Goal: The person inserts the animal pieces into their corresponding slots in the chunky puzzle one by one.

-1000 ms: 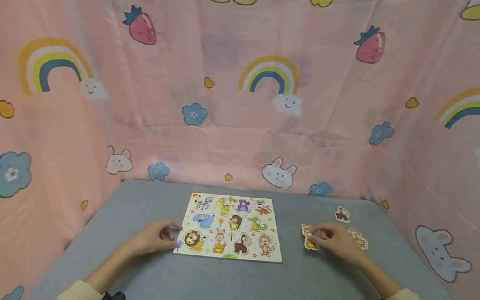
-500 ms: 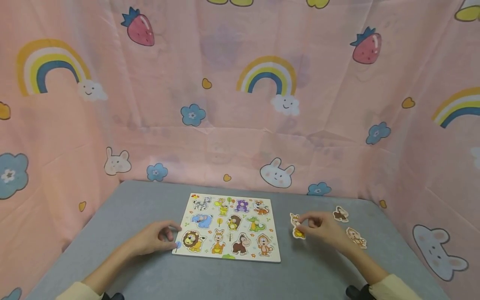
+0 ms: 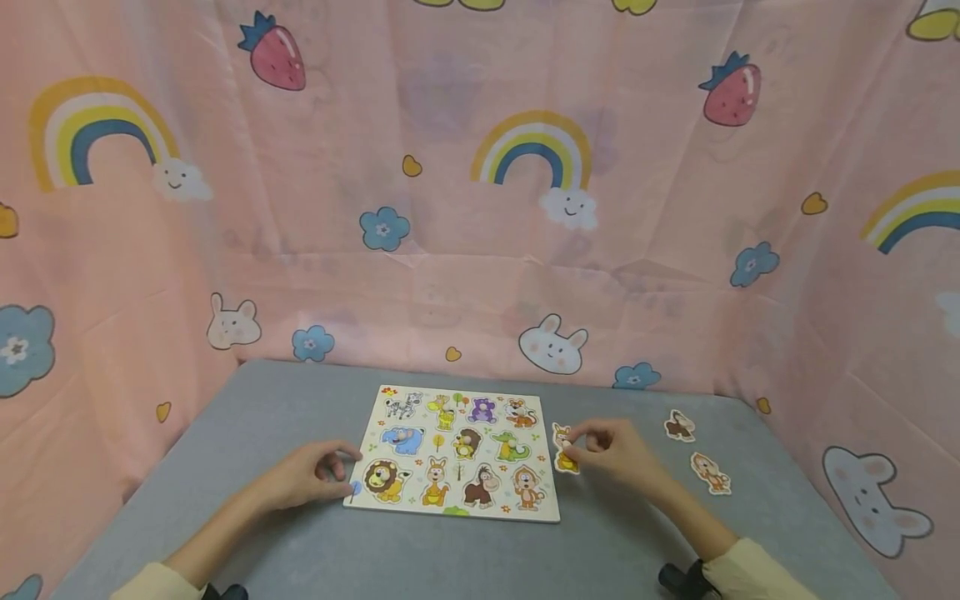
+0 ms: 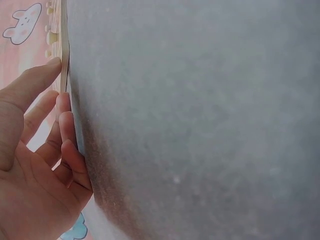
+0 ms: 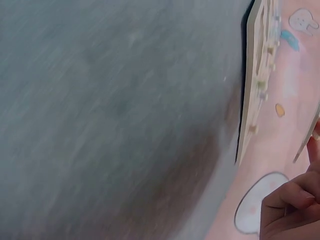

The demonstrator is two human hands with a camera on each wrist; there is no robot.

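Observation:
A flat wooden animal puzzle board (image 3: 416,505) lies mid-table, printed with a lion, an elephant, a zebra and several other animals. At its left edge my left hand (image 3: 309,475) holds the board near the front corner; in the left wrist view the thumb (image 4: 42,75) touches the board's edge and the other fingers are curled beside it. My right hand (image 3: 618,454) pinches a kangaroo puzzle piece (image 3: 562,457) between thumb and fingers, upright, right by the board's right edge. In the right wrist view only the piece's thin edge (image 5: 304,142) shows.
To the right on the grey table (image 3: 465,558) lie a brown horse-like piece (image 3: 679,426) and a monkey piece (image 3: 709,473). Small knobs (image 5: 261,84) stick up from the board in the right wrist view. A pink patterned cloth (image 3: 450,300) surrounds the table.
My right hand has carried the kangaroo piece left, from near the loose pieces to the board's right edge. The left hand has stayed at the board.

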